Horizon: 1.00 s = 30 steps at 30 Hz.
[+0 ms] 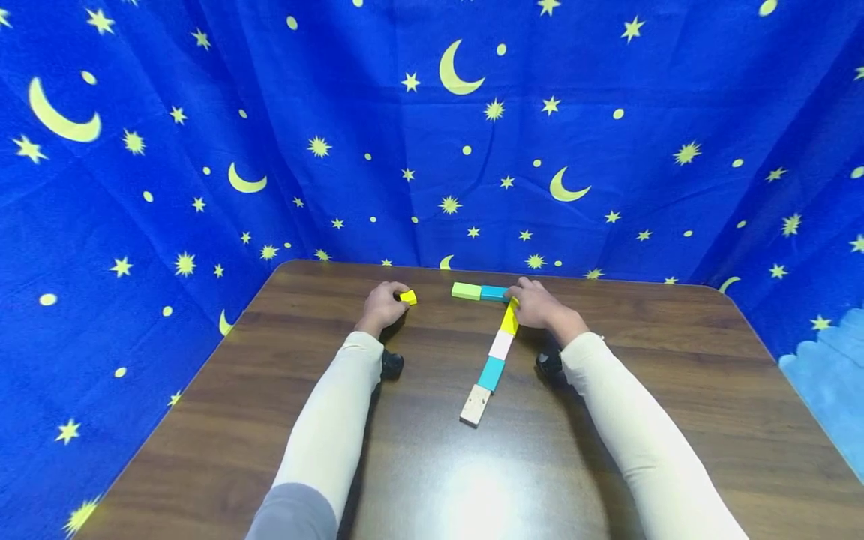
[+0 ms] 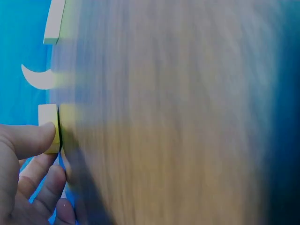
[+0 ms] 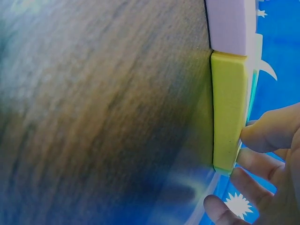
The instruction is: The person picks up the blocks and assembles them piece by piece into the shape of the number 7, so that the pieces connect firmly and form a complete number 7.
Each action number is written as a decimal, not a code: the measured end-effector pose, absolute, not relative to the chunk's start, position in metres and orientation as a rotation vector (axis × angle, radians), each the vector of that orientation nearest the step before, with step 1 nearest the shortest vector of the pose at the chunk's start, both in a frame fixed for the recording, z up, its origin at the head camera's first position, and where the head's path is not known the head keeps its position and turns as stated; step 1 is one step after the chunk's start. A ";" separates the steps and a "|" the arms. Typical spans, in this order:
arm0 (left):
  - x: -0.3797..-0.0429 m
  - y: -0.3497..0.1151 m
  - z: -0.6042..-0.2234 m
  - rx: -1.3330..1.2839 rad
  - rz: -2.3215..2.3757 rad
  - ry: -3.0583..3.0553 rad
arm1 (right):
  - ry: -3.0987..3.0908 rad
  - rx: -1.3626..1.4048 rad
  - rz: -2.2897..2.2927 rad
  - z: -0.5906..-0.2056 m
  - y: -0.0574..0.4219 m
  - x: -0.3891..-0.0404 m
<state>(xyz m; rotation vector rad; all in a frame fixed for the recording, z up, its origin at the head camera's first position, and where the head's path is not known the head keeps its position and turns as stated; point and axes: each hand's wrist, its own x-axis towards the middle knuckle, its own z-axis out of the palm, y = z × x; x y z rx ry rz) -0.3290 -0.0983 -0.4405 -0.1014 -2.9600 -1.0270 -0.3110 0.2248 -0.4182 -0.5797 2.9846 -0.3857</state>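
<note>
On the left, my left hand (image 1: 383, 304) pinches a small yellow block (image 1: 408, 298) between thumb and fingers, close over the table; the left wrist view shows the thumb (image 2: 44, 133) pressed on its face. My right hand (image 1: 536, 304) is at the corner of a bent row of blocks. Its thumb (image 3: 262, 131) and curled fingers are at the far end of a yellow block (image 3: 228, 103), partly hiding that corner. From there a white block (image 1: 501, 345), a blue block (image 1: 490, 373) and a pale wooden block (image 1: 475, 405) run nearer. Leftward lie another blue block (image 1: 493, 293) and a light green block (image 1: 466, 290).
The blocks lie on a brown wooden table (image 1: 270, 420) with rounded far corners. A blue curtain (image 1: 378, 112) with moons and stars hangs behind its far edge and along the left. Black wrist devices (image 1: 392, 364) sit under both forearms. A glare spot shows on the near tabletop.
</note>
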 end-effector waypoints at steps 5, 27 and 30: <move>-0.333 -0.083 -0.441 -0.133 -1.043 -2.963 | 2.984 -0.583 -0.398 -0.418 0.225 -0.309; -0.343 -0.053 -0.442 -0.058 -1.003 -2.936 | 2.952 -0.530 -0.391 -0.417 0.223 -0.310; -0.344 -0.050 -0.443 -0.041 -1.013 -2.940 | 2.954 -0.529 -0.388 -0.418 0.224 -0.310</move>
